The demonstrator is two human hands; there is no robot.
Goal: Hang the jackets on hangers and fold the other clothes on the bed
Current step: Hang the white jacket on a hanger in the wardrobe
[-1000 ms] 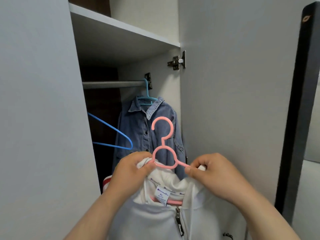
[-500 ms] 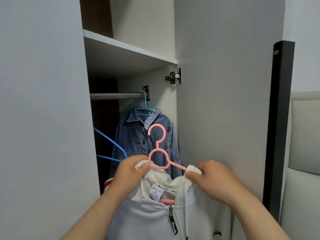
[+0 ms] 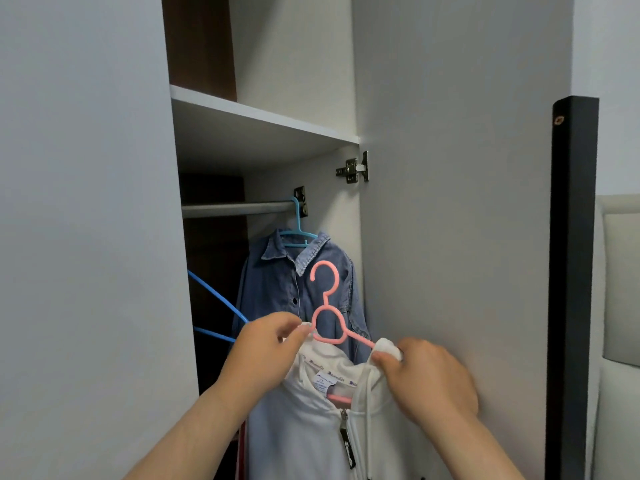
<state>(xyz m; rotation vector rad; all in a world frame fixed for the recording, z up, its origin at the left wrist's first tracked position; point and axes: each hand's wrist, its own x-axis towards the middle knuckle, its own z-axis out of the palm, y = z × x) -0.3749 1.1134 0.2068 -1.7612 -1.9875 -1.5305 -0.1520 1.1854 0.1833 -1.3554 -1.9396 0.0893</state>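
White jacket (image 3: 311,427) sits on a pink hanger (image 3: 327,306), held up before the open wardrobe, low and close to the right door (image 3: 450,237). Left hand (image 3: 263,355) pinches the left collar edge at the hanger's neck. Right hand (image 3: 426,379) grips the right collar over the hanger's arm. This grip evidently keeps the fabric from slipping off before hanging. The hook stands upright and free, below the rail (image 3: 235,208). A denim jacket (image 3: 277,285) already hangs at the rail's right end, with an unused blue hanger (image 3: 218,296) to its left.

White wardrobe shelf (image 3: 263,123), metal rail (image 3: 235,208), door hinge (image 3: 353,170), grey open door (image 3: 450,202)
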